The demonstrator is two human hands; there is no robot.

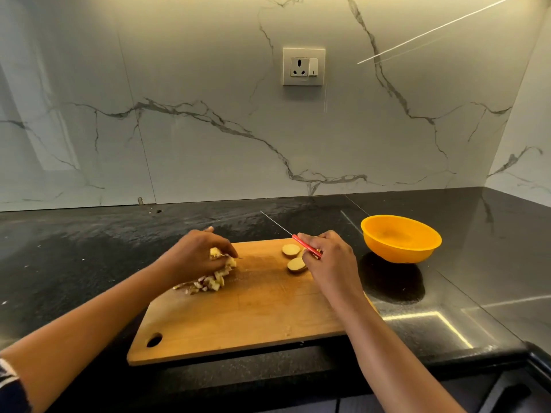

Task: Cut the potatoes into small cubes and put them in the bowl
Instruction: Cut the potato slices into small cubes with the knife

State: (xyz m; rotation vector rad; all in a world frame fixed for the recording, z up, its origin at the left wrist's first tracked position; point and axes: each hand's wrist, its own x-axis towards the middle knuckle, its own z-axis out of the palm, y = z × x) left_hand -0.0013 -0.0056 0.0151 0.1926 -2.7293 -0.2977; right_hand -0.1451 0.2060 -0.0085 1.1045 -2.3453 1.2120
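Observation:
A wooden cutting board (253, 311) lies on the black counter. My left hand (193, 254) curls over a heap of small potato cubes (214, 278) at the board's left side, gripping some of them. My right hand (328, 263) grips a knife by its red handle (307, 246), the thin blade (275, 222) pointing up and away to the left. Two round potato slices (291, 250) (296, 265) lie just left of my right hand. An orange bowl (401, 238) stands to the right of the board, with nothing showing inside it.
The black stone counter (89, 248) runs back to a marble wall with a socket (303, 67). The counter's front edge lies just below the board. A bright reflection sits on the counter at the lower right.

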